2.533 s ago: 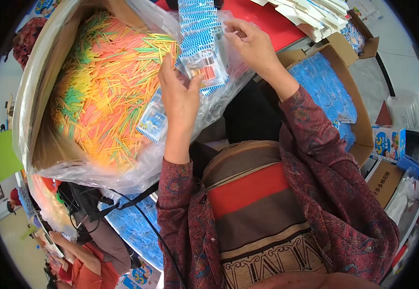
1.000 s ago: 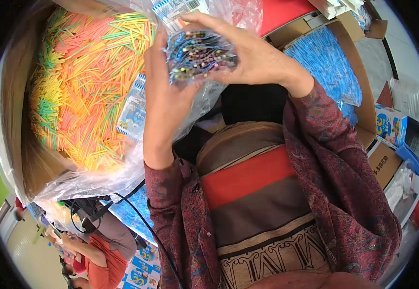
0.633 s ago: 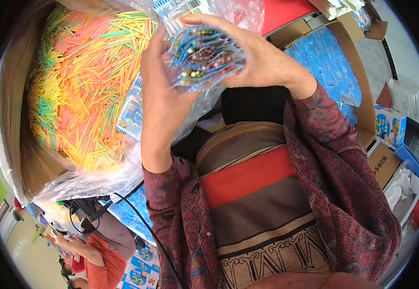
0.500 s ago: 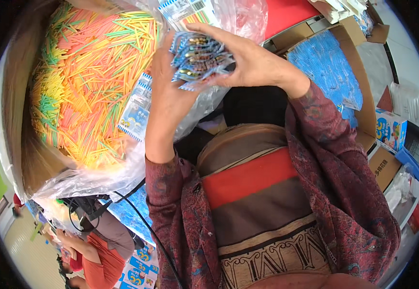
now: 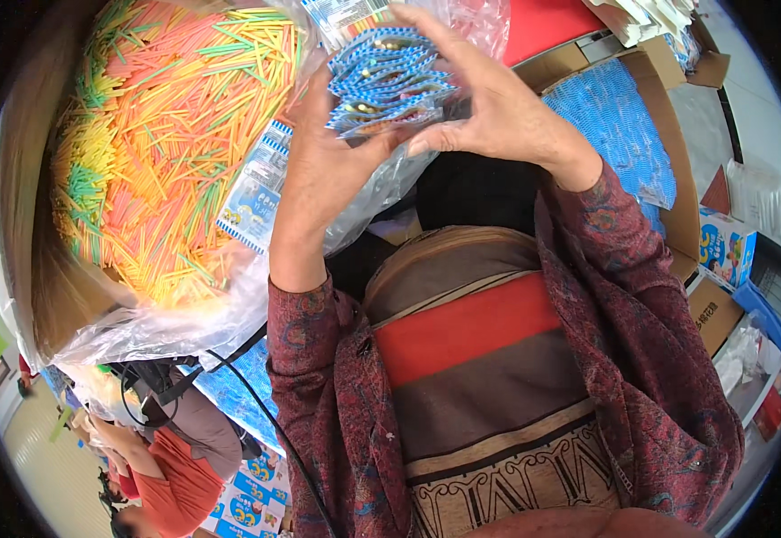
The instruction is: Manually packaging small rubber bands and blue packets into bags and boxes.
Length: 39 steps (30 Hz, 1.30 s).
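Between my two hands is an upright stack of small plastic packets [image 5: 388,82], their blue-and-white striped edges facing up. My left hand [image 5: 318,175] is closed on the stack's left and near side. My right hand [image 5: 502,112] curves round its right side, fingers at the far end and thumb at the near end. The fingertips on the far side are partly hidden. Just left of my left wrist, loose flat packets [image 5: 251,202] with striped ends lie on clear plastic. Beyond the stack is another packet [image 5: 347,20] with coloured sticks showing through.
A large plastic-lined box [image 5: 45,269] at the left holds many thin pink, yellow, orange and green sticks [image 5: 175,152]. To the right stands a cardboard box [image 5: 664,134] of blue mesh-like packets [image 5: 606,117]. Another person [image 5: 170,484] in orange sits at the lower left.
The stack has moved slightly right and away from me, and its striped edges have turned more upward. My right hand has spread wider, with its index finger raised.
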Available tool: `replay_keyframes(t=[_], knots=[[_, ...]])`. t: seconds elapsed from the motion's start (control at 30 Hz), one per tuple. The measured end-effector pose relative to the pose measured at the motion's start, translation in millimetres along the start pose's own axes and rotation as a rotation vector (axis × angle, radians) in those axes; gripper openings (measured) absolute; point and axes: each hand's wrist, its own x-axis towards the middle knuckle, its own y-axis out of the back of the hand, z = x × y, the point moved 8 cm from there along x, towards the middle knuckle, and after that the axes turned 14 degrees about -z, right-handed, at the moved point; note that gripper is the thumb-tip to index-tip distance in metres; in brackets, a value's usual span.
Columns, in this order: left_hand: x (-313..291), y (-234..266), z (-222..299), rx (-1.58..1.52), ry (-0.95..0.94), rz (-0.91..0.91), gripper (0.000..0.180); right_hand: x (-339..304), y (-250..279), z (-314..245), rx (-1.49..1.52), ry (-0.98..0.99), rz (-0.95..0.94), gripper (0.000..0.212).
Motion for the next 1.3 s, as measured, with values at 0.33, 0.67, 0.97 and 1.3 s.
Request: replay_keyframes(t=[0.33, 0.67, 0.97, 1.3], knots=[[-3.3, 0.4, -5.3, -0.033, -0.021, 0.044, 0.069, 4.9, 6.4, -38.1, -0.706, 0.574, -0.04, 0.049], [-2.8, 1.3, -2.7, -0.012, -0.006, 0.053, 0.072, 5.9, -1.2, -37.5, -0.753, 0.599, -0.028, 0.046], [-1.2, 2.0, -4.3, 0.082, -0.047, 0.048, 0.072, 22.1, -6.5, -48.8, -0.835, -0.018, -0.306, 0.044], [-1.7, 2.9, 4.7, 0.177, -0.113, 0.1, 0.069, 11.9, 3.4, -76.3, -0.534, 0.549, -0.064, 0.041]])
